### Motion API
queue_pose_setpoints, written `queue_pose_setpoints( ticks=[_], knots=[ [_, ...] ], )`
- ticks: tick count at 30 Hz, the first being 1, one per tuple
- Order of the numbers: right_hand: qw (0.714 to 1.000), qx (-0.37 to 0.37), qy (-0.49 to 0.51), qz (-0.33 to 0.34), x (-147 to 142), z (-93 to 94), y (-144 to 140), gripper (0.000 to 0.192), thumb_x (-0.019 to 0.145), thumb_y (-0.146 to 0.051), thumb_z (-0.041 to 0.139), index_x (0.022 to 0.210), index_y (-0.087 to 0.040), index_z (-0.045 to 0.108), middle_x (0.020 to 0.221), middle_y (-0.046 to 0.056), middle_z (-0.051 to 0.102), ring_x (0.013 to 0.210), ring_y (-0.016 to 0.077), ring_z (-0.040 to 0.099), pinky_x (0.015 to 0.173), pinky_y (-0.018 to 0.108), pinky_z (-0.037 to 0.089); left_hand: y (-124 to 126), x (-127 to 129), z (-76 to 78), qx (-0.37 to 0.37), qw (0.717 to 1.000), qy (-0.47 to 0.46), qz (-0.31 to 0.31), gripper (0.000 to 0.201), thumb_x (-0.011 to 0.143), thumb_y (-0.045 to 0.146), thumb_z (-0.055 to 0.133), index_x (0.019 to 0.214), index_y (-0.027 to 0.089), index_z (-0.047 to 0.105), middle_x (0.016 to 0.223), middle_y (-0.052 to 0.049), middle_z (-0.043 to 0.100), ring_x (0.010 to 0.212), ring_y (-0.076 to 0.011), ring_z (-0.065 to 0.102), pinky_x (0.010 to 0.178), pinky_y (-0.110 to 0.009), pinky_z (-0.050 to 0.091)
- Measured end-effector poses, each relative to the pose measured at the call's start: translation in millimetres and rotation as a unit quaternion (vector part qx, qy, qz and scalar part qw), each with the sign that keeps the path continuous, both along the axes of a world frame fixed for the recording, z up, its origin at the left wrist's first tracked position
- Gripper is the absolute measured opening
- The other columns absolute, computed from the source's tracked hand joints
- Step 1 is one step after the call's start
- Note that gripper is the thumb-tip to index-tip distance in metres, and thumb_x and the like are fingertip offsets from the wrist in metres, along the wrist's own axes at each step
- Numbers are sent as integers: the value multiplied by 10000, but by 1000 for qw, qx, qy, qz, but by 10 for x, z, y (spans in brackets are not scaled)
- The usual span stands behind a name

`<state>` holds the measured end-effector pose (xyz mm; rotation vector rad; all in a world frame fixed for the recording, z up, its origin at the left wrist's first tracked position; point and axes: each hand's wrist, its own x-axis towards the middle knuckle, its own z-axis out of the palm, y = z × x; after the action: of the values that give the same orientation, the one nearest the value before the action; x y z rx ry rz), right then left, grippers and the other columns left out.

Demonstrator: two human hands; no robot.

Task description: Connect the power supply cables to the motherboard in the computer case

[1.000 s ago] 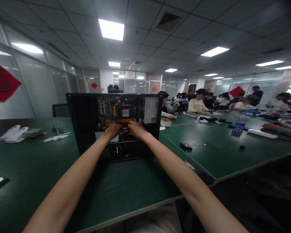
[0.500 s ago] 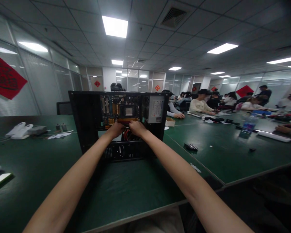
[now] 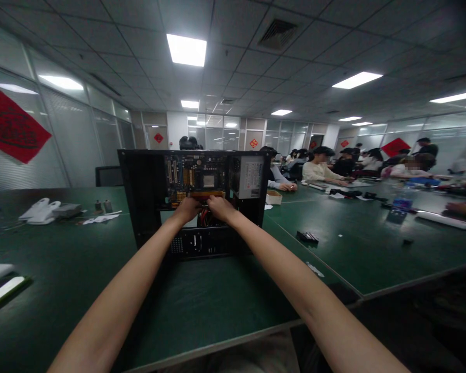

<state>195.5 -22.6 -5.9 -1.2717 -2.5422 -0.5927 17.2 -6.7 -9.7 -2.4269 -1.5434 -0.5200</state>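
Green felt covers the counter [image 3: 225, 305] in front of me, and at the centre of the frame stands the open black metal computer case [image 3: 194, 202], its side off and its inside facing me. My left hand [image 3: 188, 209] and my right hand [image 3: 219, 206] are both reached into it, close together, just below the blue-green circuit board [image 3: 196, 178] and touching a long orange-red slot or strip [image 3: 205, 195] along the board's lower edge. My fingers are curled, but I cannot tell whether they pinch anything. Red wires [image 3: 204, 217] hang just beneath my hands, and a grey metal power supply box [image 3: 249, 177] sits to the right of the board.

I judge I am working a part at that lower edge. The next move calls for even pressure from both hands, kept clear of the wires.

In the right of the frame, other people sit well apart.
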Motion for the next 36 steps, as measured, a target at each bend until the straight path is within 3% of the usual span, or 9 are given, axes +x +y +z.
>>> queue_pose_setpoints(
  ticks=[6, 23, 36],
  knots=[
    [1000, 1, 6, -13, -23, -2, 13, 308, 913, -62, 369, 1152, -84, 561, 1176, 201, 573, 1042, 281, 642, 848, 373, 542, 29, -8, -24, 3, 1000, -4, 0, 233, 859, 253, 582, 976, 215, 780, 936, -81, 760, 930, -225, 685, 769, -257, 470],
    [1000, -7, 7, -29, -100, 4, 25, 300, 862, -69, 484, 1130, -56, 619, 1126, 226, 610, 1005, 300, 656, 821, 364, 550, 10, -26, -69, 6, 999, -34, -10, 292, 911, 291, 518, 1048, 197, 757, 1011, -99, 749, 948, -226, 686, 786, -261, 470],
    [997, -34, 72, -23, -16, -55, 106, 310, 922, -99, 418, 1176, -92, 595, 1196, 195, 615, 1096, 257, 618, 914, 322, 486, 17, 23, -41, 2, 1000, -25, -20, 286, 892, 291, 506, 954, 209, 773, 932, -73, 759, 874, -202, 681, 710, -248, 441]
  ],
)
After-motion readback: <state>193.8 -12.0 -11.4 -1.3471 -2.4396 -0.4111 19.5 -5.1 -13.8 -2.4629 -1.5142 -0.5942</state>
